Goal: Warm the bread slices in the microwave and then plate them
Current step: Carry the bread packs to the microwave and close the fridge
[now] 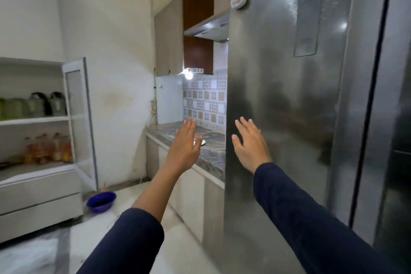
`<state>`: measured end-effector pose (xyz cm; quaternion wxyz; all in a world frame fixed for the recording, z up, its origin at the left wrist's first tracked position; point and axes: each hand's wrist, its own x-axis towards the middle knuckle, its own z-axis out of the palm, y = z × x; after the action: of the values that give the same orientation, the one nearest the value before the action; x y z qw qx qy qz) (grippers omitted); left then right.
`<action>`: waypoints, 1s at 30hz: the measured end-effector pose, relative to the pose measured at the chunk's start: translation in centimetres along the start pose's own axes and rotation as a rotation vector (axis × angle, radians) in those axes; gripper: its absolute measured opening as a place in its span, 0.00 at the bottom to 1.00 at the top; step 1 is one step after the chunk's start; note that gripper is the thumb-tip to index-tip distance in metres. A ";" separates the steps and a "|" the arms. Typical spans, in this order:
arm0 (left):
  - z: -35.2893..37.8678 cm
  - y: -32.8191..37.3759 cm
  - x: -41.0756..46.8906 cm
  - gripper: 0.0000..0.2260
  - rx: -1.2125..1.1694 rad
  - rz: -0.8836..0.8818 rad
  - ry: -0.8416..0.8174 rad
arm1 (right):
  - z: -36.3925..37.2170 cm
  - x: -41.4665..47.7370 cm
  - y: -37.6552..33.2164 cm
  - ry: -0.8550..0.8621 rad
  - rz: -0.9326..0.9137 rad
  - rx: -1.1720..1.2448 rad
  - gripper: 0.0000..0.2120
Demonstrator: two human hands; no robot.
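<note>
My left hand [185,143] is raised in front of me with straight fingers and holds nothing. My right hand [250,142] is raised beside it, fingers straight and spread, in front of the side of a tall steel fridge [289,95]; whether it touches the steel I cannot tell. Behind my left hand, a small plate [202,142] lies on the marble counter [211,151], mostly hidden by the fingers. No bread and no microwave are in view.
A white shelf unit [37,180] with an open glass door [77,118], jars and oil bottles stands at the left. A blue bowl [101,201] sits on the floor. Wall cabinets [169,35] and a hood [211,26] hang over the counter.
</note>
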<state>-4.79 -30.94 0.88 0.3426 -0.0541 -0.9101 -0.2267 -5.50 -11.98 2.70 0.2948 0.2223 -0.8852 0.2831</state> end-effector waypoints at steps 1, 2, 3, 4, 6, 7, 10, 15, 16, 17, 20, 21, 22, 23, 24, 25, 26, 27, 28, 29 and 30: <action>-0.8 -2.3 1.2 0.25 0.009 -0.013 0.007 | 2.1 1.8 -0.8 -0.020 0.007 -0.002 0.24; -1.5 -4.5 2.3 0.25 0.028 -0.025 0.014 | 4.1 3.6 -1.6 -0.038 0.012 -0.008 0.24; -2.2 -6.7 3.5 0.24 0.054 -0.034 0.016 | 6.2 5.4 -2.4 -0.052 0.018 -0.015 0.25; -2.9 -8.7 4.5 0.24 0.079 -0.043 0.014 | 8.2 7.2 -3.2 -0.062 0.024 -0.017 0.25; -3.9 -12.8 6.3 0.24 0.120 -0.063 0.022 | 12.3 10.2 -4.7 -0.081 0.035 0.004 0.27; -4.2 -14.6 7.1 0.24 0.133 -0.072 0.030 | 14.3 11.4 -5.2 -0.090 0.034 0.015 0.27; -4.3 -20.3 8.8 0.24 0.158 -0.119 0.019 | 20.5 14.4 -6.2 -0.158 0.018 0.007 0.27; -2.3 -28.7 11.5 0.25 0.151 -0.206 -0.004 | 29.0 19.3 -6.5 -0.216 0.037 0.008 0.27; -1.6 -30.3 12.3 0.25 0.148 -0.216 -0.004 | 30.5 20.3 -6.4 -0.224 0.031 0.006 0.26; -0.9 -31.8 13.2 0.25 0.148 -0.225 -0.002 | 32.1 21.5 -6.3 -0.234 0.023 0.006 0.26; 1.7 -36.1 16.9 0.24 0.143 -0.245 -0.003 | 36.9 25.5 -5.1 -0.252 0.015 0.026 0.26; 2.8 -37.4 18.4 0.25 0.141 -0.246 -0.008 | 38.5 27.1 -4.6 -0.256 0.015 0.025 0.27; 3.9 -38.7 20.1 0.25 0.138 -0.244 -0.015 | 40.0 28.8 -4.0 -0.262 0.013 0.018 0.27; 4.9 -39.8 22.0 0.25 0.135 -0.244 -0.024 | 41.3 30.5 -3.3 -0.270 0.009 0.006 0.27; 5.9 -40.8 24.0 0.25 0.132 -0.245 -0.031 | 42.6 32.5 -2.7 -0.281 0.004 -0.009 0.27; 6.8 -41.9 26.2 0.25 0.132 -0.245 -0.033 | 43.8 34.6 -2.0 -0.288 -0.003 -0.024 0.27; 7.5 -42.8 28.5 0.25 0.134 -0.241 -0.030 | 44.9 36.7 -1.4 -0.289 -0.009 -0.037 0.27; 8.2 -43.8 30.8 0.25 0.136 -0.232 -0.021 | 45.8 38.9 -0.6 -0.283 -0.013 -0.048 0.27; 9.0 -44.7 33.0 0.25 0.138 -0.220 -0.007 | 46.7 41.0 0.1 -0.269 -0.017 -0.058 0.27; 9.8 -45.6 35.0 0.25 0.138 -0.206 0.009 | 47.5 42.9 0.8 -0.254 -0.022 -0.063 0.27; 10.8 -46.6 36.6 0.25 0.137 -0.192 0.019 | 48.2 44.7 1.5 -0.245 -0.026 -0.061 0.27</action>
<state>-50.89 -69.68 0.00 0.3307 0.0590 -0.9212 -0.1962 -57.96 -51.50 -0.99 0.1947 0.2574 -0.9199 0.2229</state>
